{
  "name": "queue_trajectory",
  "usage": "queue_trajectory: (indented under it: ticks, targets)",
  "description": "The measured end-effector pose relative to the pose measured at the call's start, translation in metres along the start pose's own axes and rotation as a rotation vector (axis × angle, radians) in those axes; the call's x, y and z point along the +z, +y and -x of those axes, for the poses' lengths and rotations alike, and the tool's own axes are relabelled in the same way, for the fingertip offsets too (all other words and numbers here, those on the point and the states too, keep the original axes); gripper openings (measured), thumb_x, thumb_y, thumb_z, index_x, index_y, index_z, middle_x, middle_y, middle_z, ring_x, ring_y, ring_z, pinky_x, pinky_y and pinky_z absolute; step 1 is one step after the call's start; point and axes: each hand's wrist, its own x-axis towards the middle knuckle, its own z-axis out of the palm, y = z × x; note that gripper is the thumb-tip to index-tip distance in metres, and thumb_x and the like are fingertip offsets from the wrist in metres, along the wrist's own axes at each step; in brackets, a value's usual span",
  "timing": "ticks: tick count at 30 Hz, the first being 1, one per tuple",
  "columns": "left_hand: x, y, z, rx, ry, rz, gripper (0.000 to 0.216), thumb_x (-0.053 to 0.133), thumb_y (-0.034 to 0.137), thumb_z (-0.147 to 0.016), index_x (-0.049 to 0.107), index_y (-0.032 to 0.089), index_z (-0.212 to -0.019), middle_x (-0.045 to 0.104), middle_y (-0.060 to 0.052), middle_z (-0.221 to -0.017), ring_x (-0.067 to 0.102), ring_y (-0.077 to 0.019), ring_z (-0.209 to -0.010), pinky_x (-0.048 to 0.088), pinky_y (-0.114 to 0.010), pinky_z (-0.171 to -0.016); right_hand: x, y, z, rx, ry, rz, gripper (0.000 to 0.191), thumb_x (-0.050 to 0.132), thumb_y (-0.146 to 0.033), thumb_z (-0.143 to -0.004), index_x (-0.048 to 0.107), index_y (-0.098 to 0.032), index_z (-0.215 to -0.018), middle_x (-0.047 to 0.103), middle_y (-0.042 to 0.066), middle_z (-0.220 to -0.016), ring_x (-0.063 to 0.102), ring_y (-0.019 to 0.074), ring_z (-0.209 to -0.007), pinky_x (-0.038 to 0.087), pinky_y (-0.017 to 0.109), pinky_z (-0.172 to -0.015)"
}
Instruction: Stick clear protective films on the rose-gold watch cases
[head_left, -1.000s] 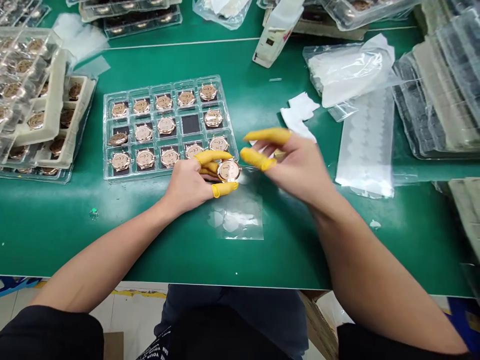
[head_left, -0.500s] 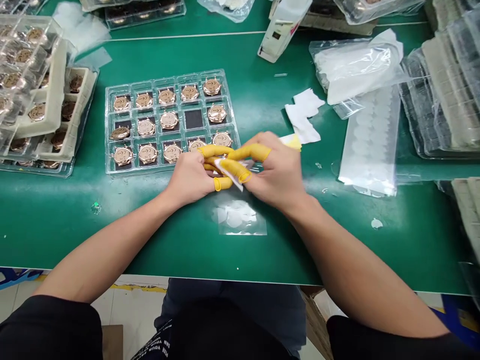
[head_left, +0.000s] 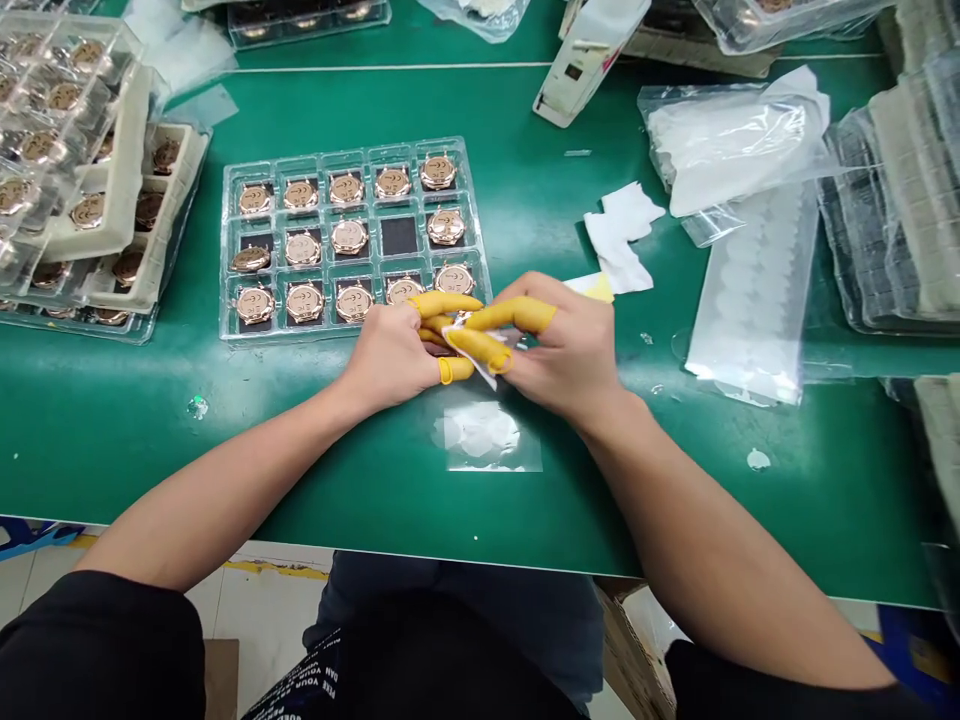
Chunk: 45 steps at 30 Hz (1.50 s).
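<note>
I count two hands in my view, meeting just off the near right corner of one clear tray [head_left: 227, 260]; the left hand [head_left: 394, 350] has its fingers curled around one watch case [head_left: 463, 317], of which I see only a glint between the hands; the right hand [head_left: 574, 345] pinches one folded white cloth [head_left: 481, 370] between thumb and forefinger, close against that case, though I cannot tell exactly where they touch; I make out five yellow finger covers [head_left: 514, 315], three on the left and two on the right; the tray has fifteen compartments in three rows of five, fourteen bearing watch cases and one showing its black pad [head_left: 399, 237]; one small clear bag [head_left: 493, 450] lies just below the hands, and one white scrap [head_left: 619, 240] beyond the right.
</note>
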Motion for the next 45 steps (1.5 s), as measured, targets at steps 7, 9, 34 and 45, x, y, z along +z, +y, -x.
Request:
queue_trajectory:
  ticks: [7, 9, 34, 45]
  targets:
    - [0.000, 0.000, -0.001, 0.009, -0.016, 0.013, 0.061, 0.088, 0.016, -0.059, 0.076, 0.013, -0.119, 0.082, -0.002, -0.089, 0.078, -0.0144, -0.075, 0.067, -0.022, -0.071, 0.003, 0.005, 0.003, 0.069, -0.046, 0.081, 0.025, 0.075, -0.051, -0.095, 0.077, -0.027, -0.087, 0.070, 0.004, -0.080, 0.060, 0.0191, -0.068, 0.049, 0.038, -0.061]
    - [-0.001, 0.000, 0.000, 0.029, 0.007, -0.013, 0.062, 0.090, 0.018, -0.059, 0.076, 0.013, -0.120, 0.082, -0.002, -0.090, 0.079, -0.0152, -0.077, 0.068, -0.023, -0.072, -0.004, 0.013, 0.001, 0.121, -0.031, 0.162, 0.022, 0.073, -0.047, -0.097, 0.076, -0.027, -0.089, 0.071, 0.007, -0.086, 0.063, 0.0217, -0.076, 0.052, 0.041, -0.069]
    - [-0.002, 0.008, 0.001, 0.015, 0.030, -0.029, 0.066, 0.095, 0.027, -0.059, 0.075, 0.015, -0.121, 0.084, -0.005, -0.100, 0.081, -0.0191, -0.089, 0.069, -0.028, -0.082, -0.046, -0.004, -0.009, 0.140, -0.130, 0.041, 0.013, 0.086, -0.032, -0.084, 0.075, -0.029, -0.078, 0.082, 0.004, -0.103, 0.070, 0.0315, -0.104, 0.045, 0.063, -0.107]
    - [-0.001, 0.001, 0.002, -0.010, -0.054, -0.023, 0.067, 0.090, 0.019, -0.061, 0.074, 0.018, -0.125, 0.083, -0.002, -0.096, 0.082, -0.0199, -0.090, 0.070, -0.029, -0.082, -0.001, -0.023, 0.008, 0.641, -0.088, -0.386, 0.017, 0.083, -0.038, -0.087, 0.077, -0.022, -0.086, 0.080, 0.005, -0.092, 0.076, 0.0219, -0.083, 0.062, 0.037, -0.073]
